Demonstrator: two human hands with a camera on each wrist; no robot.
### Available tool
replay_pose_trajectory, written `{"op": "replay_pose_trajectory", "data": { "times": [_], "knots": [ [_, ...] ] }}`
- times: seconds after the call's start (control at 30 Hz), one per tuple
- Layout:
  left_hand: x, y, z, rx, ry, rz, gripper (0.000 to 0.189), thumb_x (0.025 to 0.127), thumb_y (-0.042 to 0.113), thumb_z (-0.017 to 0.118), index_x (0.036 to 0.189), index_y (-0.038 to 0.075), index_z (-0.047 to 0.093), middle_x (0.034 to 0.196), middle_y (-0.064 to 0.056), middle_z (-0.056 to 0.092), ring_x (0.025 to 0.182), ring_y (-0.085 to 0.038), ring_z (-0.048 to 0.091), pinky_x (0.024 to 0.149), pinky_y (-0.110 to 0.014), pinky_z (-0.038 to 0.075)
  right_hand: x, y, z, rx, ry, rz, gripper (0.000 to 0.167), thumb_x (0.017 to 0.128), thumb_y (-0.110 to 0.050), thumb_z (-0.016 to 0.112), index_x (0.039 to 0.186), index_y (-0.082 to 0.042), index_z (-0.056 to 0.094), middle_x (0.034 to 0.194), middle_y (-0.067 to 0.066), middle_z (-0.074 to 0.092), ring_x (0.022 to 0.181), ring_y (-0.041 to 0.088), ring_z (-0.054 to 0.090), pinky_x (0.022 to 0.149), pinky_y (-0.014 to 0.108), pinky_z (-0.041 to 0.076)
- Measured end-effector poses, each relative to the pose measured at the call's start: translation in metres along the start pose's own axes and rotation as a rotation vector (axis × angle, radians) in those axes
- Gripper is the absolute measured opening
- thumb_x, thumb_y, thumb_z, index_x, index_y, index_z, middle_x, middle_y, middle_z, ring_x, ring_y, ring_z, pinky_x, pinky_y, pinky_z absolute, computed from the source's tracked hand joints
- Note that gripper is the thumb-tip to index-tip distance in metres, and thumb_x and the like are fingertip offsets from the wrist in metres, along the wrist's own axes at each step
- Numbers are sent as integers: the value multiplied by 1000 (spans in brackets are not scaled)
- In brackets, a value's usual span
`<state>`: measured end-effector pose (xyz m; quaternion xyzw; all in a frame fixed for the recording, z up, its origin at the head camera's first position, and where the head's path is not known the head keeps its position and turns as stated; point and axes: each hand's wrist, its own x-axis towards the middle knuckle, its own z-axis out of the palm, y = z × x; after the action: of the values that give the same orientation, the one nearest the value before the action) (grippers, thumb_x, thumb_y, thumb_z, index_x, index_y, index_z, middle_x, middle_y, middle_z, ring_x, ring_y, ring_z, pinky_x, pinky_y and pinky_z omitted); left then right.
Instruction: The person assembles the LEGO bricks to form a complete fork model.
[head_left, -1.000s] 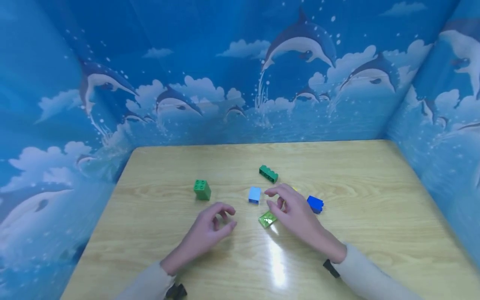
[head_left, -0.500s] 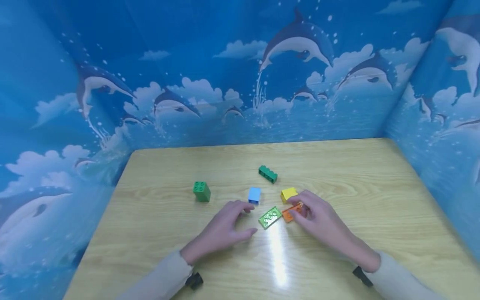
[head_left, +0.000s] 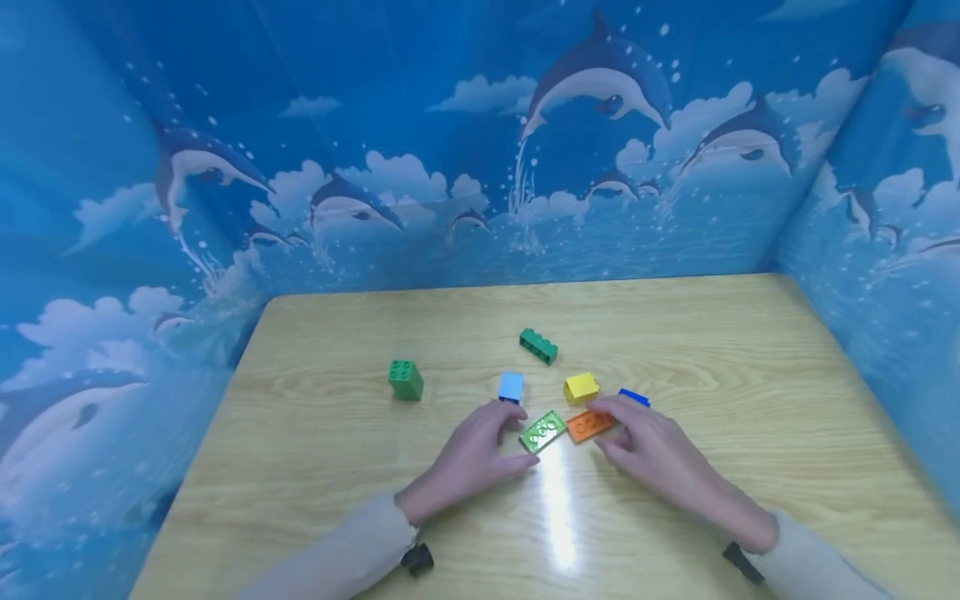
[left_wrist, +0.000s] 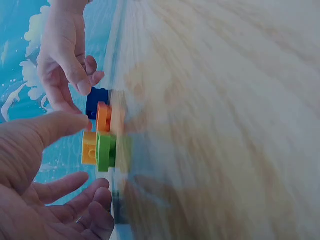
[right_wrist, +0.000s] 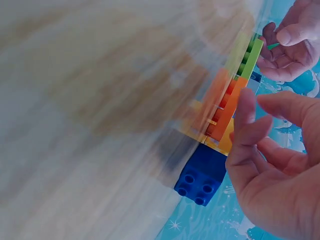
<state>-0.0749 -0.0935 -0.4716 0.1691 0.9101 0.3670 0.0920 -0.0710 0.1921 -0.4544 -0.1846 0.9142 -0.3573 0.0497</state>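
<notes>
A light green flat toy brick (head_left: 543, 432) lies on the wooden table, between the thumb and fingers of my left hand (head_left: 480, 454), which are spread apart. Corner to corner with it is an orange flat brick (head_left: 588, 426), its right end under the fingertips of my right hand (head_left: 656, 442). The right thumb stands off from the orange brick's near side. In the right wrist view, both flat bricks have their studs toward the table. A yellow brick (head_left: 581, 388) sits just behind the orange one. A dark blue brick (right_wrist: 201, 175) is partly covered by my right hand in the head view.
A light blue brick (head_left: 511, 386) stands behind my left fingertips. Farther back lies a dark green brick (head_left: 538, 346) on its side. To the left stands a tall green brick (head_left: 406, 380). Dolphin-printed blue cloth (head_left: 450, 167) walls the table's back and sides.
My left hand has moved right to the light green brick. My right hand has drawn back to the right, uncovering the green, orange and yellow bricks and covering part of the dark blue one.
</notes>
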Motion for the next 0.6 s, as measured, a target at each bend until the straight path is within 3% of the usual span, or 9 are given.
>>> {"op": "replay_pose_trajectory", "data": {
  "times": [0.13, 0.3, 0.47, 0.6],
  "knots": [
    [1, 4, 4, 24, -1, -29, 55, 87, 30, 95, 132, 11, 69, 115, 3, 70, 94, -10, 61, 83, -29, 56, 2, 2, -2, -10, -37, 17, 55, 95, -1, 81, 147, -8, 65, 138, 12, 69, 77, 1, 62, 60, 26, 55],
    [4, 7, 6, 67, 6, -14, 56, 87, 32, 95, 132, 10, 69, 117, 2, 70, 105, -12, 65, 93, -32, 57, 4, 4, -1, -54, -57, 2, 58, 93, 1, 82, 148, -8, 64, 140, 14, 67, 80, 1, 62, 66, 24, 56],
    [8, 10, 8, 160, 11, 23, 55, 85, 36, 96, 127, 10, 71, 114, 2, 69, 100, -9, 63, 85, -26, 56, 4, 5, 0, -112, -56, -26, 57, 91, 3, 83, 145, -7, 67, 142, 15, 66, 84, 2, 61, 71, 24, 57],
    [10, 10, 9, 203, 14, 43, 46, 87, 29, 95, 123, 10, 73, 114, 1, 70, 99, -9, 62, 84, -24, 55, 3, 7, 0, -151, -42, -36, 55, 89, 2, 86, 140, -8, 69, 138, 14, 69, 83, 3, 61, 70, 24, 56]
  ]
}}
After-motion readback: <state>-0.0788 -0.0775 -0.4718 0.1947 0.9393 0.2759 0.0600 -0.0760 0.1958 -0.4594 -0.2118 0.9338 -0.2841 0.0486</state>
